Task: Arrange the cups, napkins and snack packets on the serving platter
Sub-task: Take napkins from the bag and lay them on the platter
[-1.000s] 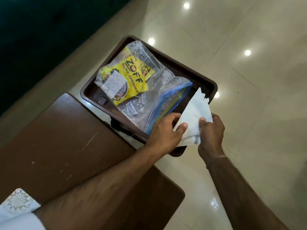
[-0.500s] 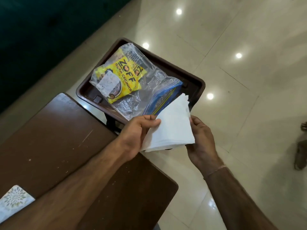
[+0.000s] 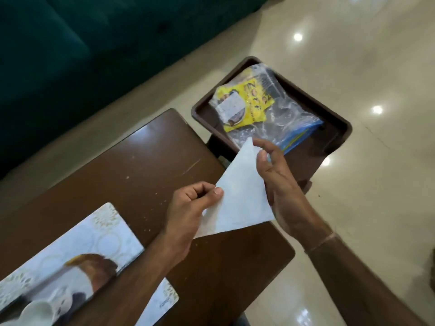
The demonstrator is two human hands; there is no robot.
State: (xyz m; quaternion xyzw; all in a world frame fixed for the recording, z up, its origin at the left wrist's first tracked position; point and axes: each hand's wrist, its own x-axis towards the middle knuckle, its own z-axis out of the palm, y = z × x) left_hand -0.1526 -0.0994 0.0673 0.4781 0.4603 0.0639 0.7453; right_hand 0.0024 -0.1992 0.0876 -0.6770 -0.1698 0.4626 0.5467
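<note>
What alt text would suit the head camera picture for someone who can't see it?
Two hands, left hand and right hand, hold a white napkin over a brown table. Beyond it, a brown tray holds a yellow snack packet in a clear bag. A patterned platter with a white cup sits near left.

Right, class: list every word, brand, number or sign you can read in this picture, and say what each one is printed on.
"ZO": start of a brand name on the yellow snack packet; the remaining letters are blurred.
White sticker on that packet: print too blurred to read.
Patterned mat edge: tiny print, unreadable.
</note>
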